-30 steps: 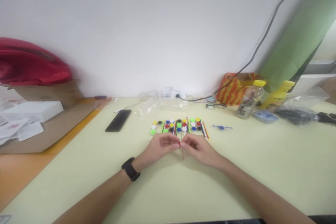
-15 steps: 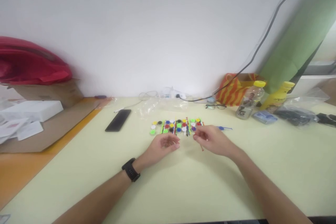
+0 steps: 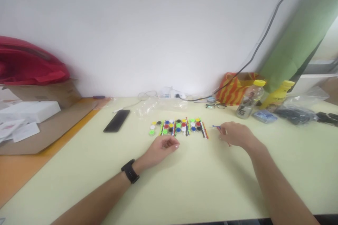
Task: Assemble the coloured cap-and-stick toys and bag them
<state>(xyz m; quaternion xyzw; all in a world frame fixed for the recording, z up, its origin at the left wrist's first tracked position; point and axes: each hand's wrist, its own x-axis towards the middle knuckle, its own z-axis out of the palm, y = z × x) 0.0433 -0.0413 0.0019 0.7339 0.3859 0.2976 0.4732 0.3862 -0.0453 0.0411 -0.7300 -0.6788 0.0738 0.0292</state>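
Note:
My right hand (image 3: 236, 135) is out to the right on the pale yellow table (image 3: 200, 182), fingers pinched on a thin red stick (image 3: 227, 143) that pokes out below them. Its fingertips are right next to a blue stick with a disc (image 3: 216, 126) lying on the table. My left hand (image 3: 162, 147), a black watch on its wrist, rests loosely curled with nothing visible in it, just in front of rows of small coloured discs and sticks (image 3: 178, 127).
A black phone (image 3: 116, 120) lies at the left. Glasses (image 3: 216, 105), two yellow-capped bottles (image 3: 248, 100), a striped bag (image 3: 232, 88) and plastic bags line the back right. Cardboard, a white box (image 3: 29, 110) and a red bag are at the far left.
My right hand has left my left hand and swept right with the red stick, past the disc rows to the blue stick. My left hand has stayed in place.

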